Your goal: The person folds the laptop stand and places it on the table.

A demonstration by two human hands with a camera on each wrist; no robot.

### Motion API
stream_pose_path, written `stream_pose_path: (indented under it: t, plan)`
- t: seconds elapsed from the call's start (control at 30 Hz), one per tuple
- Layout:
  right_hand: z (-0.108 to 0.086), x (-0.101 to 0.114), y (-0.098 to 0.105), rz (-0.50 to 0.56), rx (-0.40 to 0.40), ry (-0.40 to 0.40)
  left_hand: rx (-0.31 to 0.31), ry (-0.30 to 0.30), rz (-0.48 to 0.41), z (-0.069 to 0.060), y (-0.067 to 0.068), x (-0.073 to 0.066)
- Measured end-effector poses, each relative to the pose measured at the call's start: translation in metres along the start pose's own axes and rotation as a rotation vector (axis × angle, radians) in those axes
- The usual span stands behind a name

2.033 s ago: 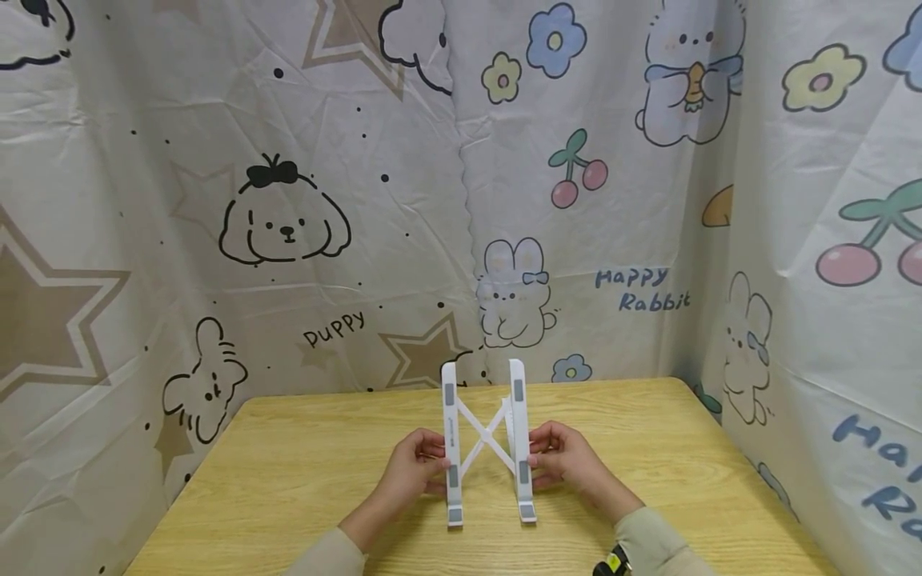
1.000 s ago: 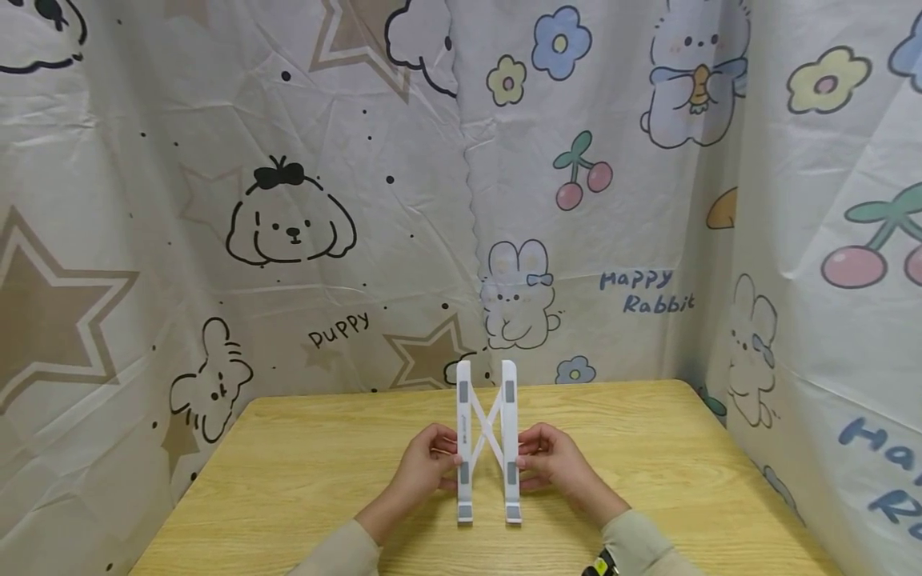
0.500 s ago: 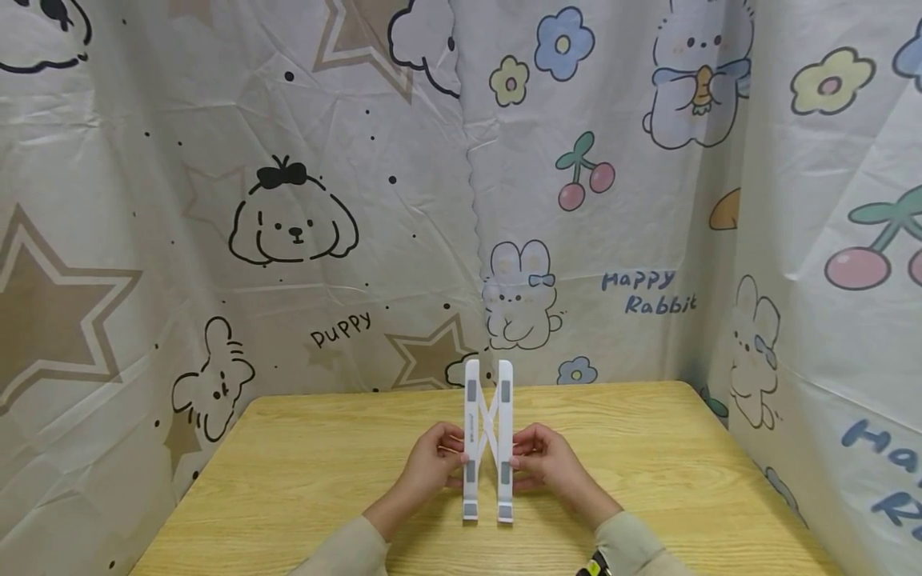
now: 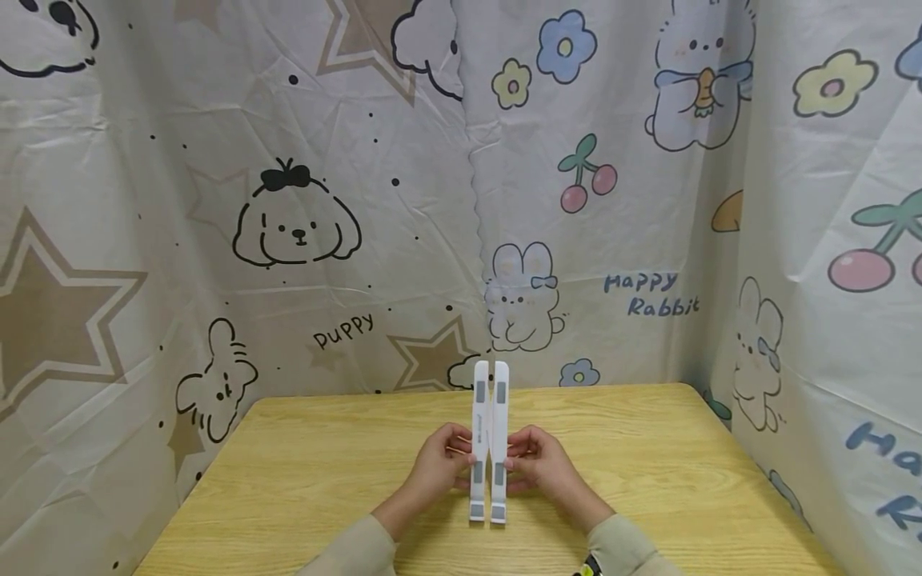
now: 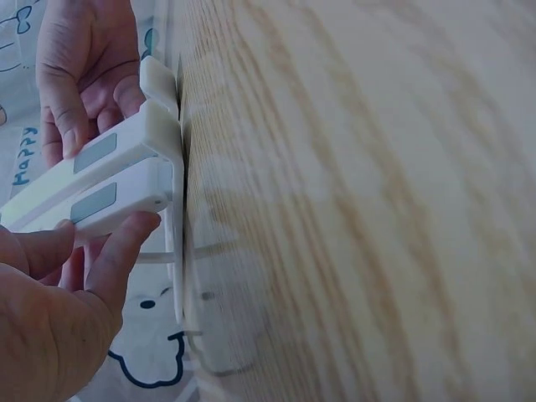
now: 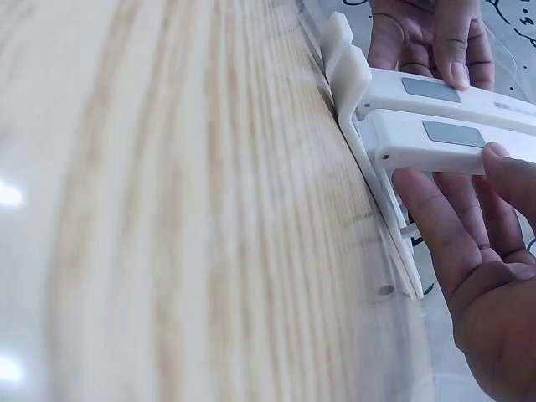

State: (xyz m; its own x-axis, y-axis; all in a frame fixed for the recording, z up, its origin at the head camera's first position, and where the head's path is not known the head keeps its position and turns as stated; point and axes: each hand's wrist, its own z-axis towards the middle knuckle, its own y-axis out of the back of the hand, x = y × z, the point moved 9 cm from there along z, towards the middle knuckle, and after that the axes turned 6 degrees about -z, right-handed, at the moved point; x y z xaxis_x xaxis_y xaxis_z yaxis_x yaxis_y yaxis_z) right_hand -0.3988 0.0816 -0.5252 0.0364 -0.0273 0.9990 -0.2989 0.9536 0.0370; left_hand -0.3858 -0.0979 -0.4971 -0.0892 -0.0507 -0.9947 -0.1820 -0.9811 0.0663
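Now white stand rails nearly meet, gap narrower than second ago; left hand, right hand pinch one each; folding seemingly almost done.

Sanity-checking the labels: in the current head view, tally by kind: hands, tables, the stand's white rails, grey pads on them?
Left hand and right hand: 2
Table: 1
White rails: 2
Grey pads showing: 6
Total: 11
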Motion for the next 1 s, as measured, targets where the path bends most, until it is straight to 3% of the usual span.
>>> stream_pose_path:
  t: [0.4,0.73,0.83,1.0]
  plan:
    - [0.002,-0.001,-0.006,-0.003,-0.006,0.020,0.019,-0.015,-0.068,0.001,-0.006,0.002]
    - [0.002,0.002,-0.011,-0.028,0.006,0.040,-0.007,-0.017,-0.042,-0.001,-0.001,0.006]
    - [0.003,0.010,-0.008,-0.129,0.009,0.072,-0.019,-0.009,-0.045,-0.002,0.001,0.008]
    - [0.010,0.032,0.001,-0.445,0.016,0.160,-0.014,0.007,-0.042,-0.005,0.003,0.008]
